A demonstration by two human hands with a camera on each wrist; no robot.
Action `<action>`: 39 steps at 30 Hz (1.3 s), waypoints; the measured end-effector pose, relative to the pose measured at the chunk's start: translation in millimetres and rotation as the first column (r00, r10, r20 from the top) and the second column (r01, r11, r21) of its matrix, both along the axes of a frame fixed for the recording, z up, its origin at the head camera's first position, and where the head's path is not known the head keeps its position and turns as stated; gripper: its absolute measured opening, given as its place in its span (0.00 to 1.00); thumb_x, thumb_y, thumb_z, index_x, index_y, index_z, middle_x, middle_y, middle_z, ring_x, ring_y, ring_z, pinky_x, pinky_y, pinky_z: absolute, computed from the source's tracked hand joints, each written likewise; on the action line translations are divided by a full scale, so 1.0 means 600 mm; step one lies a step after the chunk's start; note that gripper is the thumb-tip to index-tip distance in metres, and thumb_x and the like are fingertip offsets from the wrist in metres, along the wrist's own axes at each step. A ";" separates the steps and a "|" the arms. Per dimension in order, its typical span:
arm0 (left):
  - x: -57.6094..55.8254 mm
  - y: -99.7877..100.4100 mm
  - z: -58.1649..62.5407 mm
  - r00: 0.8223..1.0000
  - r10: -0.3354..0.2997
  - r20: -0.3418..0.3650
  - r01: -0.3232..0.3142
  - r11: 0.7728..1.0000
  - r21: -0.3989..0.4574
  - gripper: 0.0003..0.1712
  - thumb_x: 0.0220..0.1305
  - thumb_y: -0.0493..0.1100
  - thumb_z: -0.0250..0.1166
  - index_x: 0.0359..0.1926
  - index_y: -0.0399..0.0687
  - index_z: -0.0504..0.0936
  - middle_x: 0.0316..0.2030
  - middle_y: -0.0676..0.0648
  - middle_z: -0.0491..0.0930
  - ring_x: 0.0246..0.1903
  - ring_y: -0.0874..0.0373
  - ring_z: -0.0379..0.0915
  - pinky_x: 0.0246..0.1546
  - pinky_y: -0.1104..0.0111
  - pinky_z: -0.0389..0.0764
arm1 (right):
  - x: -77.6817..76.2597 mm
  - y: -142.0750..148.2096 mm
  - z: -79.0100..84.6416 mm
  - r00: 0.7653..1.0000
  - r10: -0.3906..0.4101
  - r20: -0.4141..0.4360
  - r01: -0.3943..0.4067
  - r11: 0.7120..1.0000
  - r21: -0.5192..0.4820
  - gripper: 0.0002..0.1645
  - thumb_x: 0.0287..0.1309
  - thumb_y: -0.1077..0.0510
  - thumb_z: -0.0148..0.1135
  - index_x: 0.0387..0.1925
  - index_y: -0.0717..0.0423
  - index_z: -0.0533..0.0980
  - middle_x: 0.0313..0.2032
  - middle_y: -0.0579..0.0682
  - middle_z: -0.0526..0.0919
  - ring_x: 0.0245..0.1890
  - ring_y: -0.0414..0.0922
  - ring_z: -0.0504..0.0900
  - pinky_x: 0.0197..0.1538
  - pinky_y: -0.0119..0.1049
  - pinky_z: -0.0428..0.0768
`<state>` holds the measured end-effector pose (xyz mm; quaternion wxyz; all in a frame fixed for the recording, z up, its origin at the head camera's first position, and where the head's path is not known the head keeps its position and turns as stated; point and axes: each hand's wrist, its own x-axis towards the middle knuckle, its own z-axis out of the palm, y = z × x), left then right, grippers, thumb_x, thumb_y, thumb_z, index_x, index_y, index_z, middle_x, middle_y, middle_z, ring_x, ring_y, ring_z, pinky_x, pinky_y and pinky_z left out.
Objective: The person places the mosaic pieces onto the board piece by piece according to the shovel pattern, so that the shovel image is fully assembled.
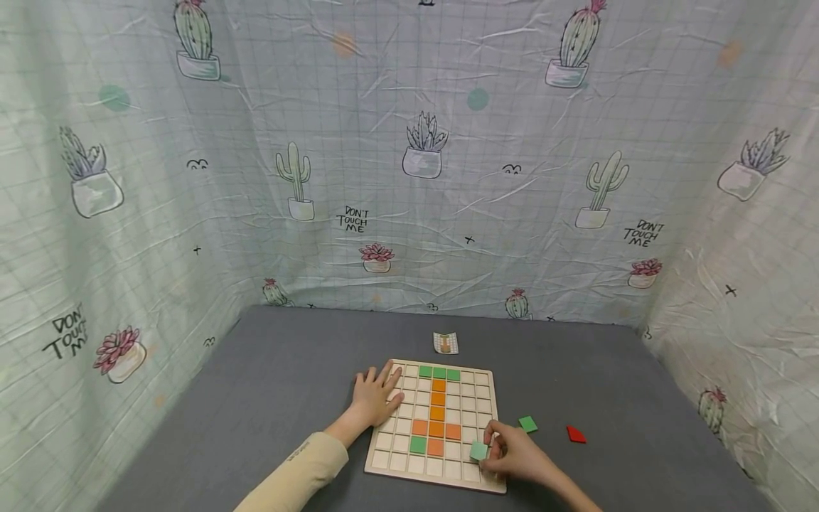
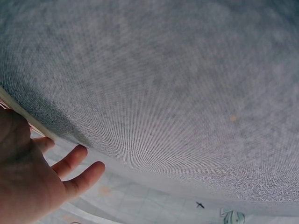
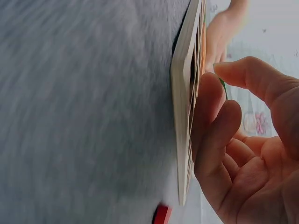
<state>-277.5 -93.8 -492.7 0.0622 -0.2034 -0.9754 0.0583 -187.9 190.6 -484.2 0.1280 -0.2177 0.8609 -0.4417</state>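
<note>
A square wooden grid board (image 1: 397, 462) lies on the dark grey table. My left hand (image 1: 373, 400) rests on its left edge with the fingers spread. Between thumb and fingers, my right hand (image 1: 512, 450) pinches a light green square tile (image 1: 478, 451) over the board's lower right cells. In the right wrist view only a thin green edge of that tile (image 3: 224, 88) shows. Three green tiles (image 1: 439, 372) fill cells of the top row. Below them runs a column of orange tiles (image 1: 438, 412), with more orange beside it and a green tile (image 1: 418, 445) at lower left.
Right of the board lie a loose green tile (image 1: 527, 424) and a red quarter-round piece (image 1: 576, 434). Behind the board is a small pattern card (image 1: 446, 343). A cactus-print curtain (image 1: 422, 235) surrounds the table (image 1: 288, 370) at the back and sides.
</note>
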 end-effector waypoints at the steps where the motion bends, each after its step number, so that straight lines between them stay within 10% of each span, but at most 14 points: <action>1: 0.000 0.000 0.000 1.000 -0.001 -0.002 0.001 1.000 0.000 0.31 0.65 0.61 0.42 0.66 0.56 0.58 0.66 0.48 0.57 0.55 0.45 0.60 0.43 0.50 0.63 | 0.001 -0.004 0.000 1.000 0.008 0.003 -0.008 1.000 -0.007 0.15 0.42 0.60 0.66 0.30 0.60 0.68 0.15 0.44 0.76 0.12 0.31 0.71 0.16 0.26 0.70; 22: 0.000 0.000 -0.001 1.000 -0.001 -0.005 0.001 1.000 -0.016 0.31 0.65 0.61 0.42 0.66 0.56 0.58 0.66 0.48 0.57 0.55 0.45 0.60 0.43 0.50 0.64 | 0.003 -0.070 -0.011 0.994 0.101 0.046 -0.097 0.992 -0.084 0.15 0.42 0.61 0.66 0.30 0.60 0.68 0.15 0.43 0.76 0.10 0.30 0.71 0.18 0.26 0.72; 39: 0.003 0.000 0.002 1.000 -0.013 -0.003 0.013 1.000 -0.004 0.31 0.65 0.61 0.42 0.66 0.56 0.58 0.66 0.47 0.57 0.56 0.45 0.60 0.43 0.50 0.64 | 0.005 -0.102 -0.003 0.998 0.064 -0.007 -0.063 0.997 0.044 0.13 0.37 0.63 0.66 0.28 0.57 0.72 0.12 0.39 0.73 0.09 0.30 0.68 0.15 0.24 0.68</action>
